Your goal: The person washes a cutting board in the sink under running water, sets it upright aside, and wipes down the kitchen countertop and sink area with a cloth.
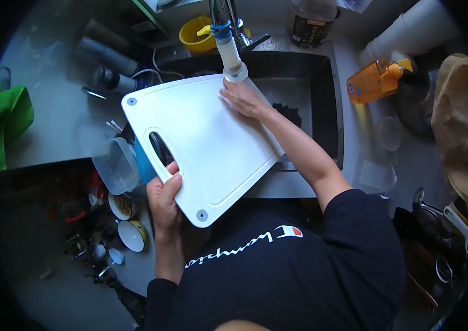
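A white cutting board with grey corner dots and an oval handle slot is held tilted over the front of the sink. My left hand grips its near left side at the slot, thumb on top and fingers through the opening. On the board's upper face, close to its far edge, lies my right hand, fingers stretched over the surface and partly hidden. Just beyond those fingers hangs the tap's white flexible nozzle. Whether water is running cannot be made out.
Dark clumps lie in the black sink. An orange pump bottle is at the right, a yellow bowl behind. Left of the board are a clear plastic container and small bowls. A green cloth hangs farther left.
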### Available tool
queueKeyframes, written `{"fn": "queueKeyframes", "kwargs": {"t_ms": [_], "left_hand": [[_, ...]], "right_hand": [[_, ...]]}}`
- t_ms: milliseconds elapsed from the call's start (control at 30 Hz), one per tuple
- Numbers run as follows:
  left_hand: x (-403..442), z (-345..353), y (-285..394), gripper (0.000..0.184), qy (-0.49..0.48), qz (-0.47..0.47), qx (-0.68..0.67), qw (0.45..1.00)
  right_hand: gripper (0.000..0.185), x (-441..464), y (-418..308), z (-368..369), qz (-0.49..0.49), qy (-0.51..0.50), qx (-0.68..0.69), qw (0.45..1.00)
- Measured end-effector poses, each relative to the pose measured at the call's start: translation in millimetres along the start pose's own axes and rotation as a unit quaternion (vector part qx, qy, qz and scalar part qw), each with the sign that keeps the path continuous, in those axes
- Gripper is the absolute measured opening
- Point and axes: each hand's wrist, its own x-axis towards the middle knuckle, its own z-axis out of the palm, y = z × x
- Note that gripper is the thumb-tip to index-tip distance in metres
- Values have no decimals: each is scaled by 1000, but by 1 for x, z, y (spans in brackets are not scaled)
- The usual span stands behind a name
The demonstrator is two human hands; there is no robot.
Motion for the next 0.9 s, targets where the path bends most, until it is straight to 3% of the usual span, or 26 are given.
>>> {"fn": "queueKeyframes", "kwargs": {"t_ms": [67,133,200,267,333,467,500,600,633,700,800,833,900], "left_hand": [[0,-1,1,44,3,1,10,1000],[0,0,3,45,-18,-8,-5,1000],[1,3,0,44,-19,-4,-3,1000],[7,4,-3,44,-25,-3,-4,1000],[17,4,-5,42,-28,-12,-4,1000],[31,0,-25,40,5,-6,-32,999],[31,2,-25,40,5,-10,-33,999],[27,6,-16,42,19,-4,-27,999],[27,4,-19,41,18,-4,-24,1000],[29,3,-25,41,15,-3,-20,1000],[33,9,-30,39,24,7,-26,999],[30,9,-30,39,28,5,-28,999],[27,8,-28,38,35,6,-29,999]], "right_hand": [[46,11,22,-18,31,-59,49,997],[47,35,105,0,70,28,-160,984],[48,28,56,-24,125,-4,-105,987],[50,3,-20,-27,192,-125,119,966],[57,-20,-38,10,10,-85,-29,996],[54,-66,-88,-4,-144,-114,-38,982],[54,-64,-76,-10,-137,-123,-37,982],[53,-31,23,-9,73,-91,131,985],[53,-34,21,-7,72,-91,131,985],[54,-45,11,6,59,-13,-5,998],[57,-69,-53,5,-83,-82,-43,992],[57,-64,-43,-2,-63,-115,-10,991],[58,-42,7,-1,84,-86,-24,992]]}}
